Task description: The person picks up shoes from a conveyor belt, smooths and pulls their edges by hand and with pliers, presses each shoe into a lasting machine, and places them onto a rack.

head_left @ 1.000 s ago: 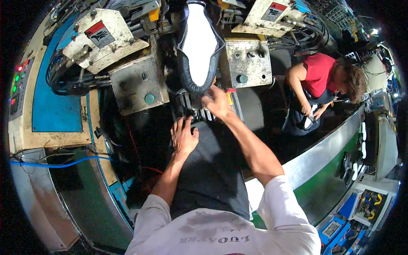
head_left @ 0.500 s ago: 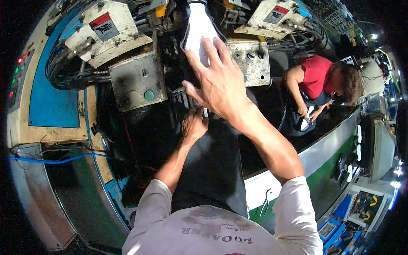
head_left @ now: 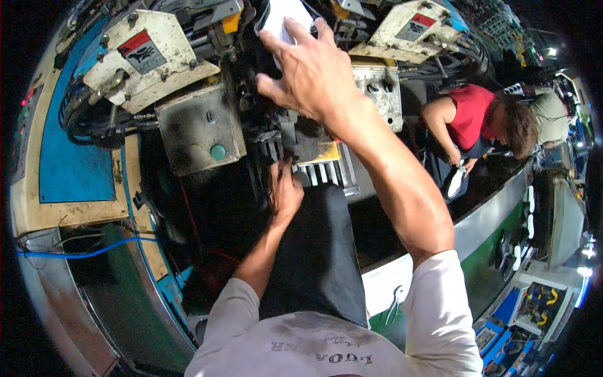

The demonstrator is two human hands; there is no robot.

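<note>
one right hand [head_left: 314, 69] fingers spread over one white shoe sole [head_left: 286, 16], one left hand [head_left: 284, 191] fingers curled on metal fins [head_left: 320, 171]

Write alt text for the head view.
A person's right hand reaches up to a white shoe sole on a grimy factory machine, while the left hand rests by its metal fins. A co-worker in red bends nearby.

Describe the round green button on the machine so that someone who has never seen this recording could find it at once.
Start at the big machine filling the upper half of the head view. On its left side hangs a scuffed grey metal box, left of the person's left hand. The green button sits low on that box's face, the only coloured spot there, below a small grey screw head.
</note>
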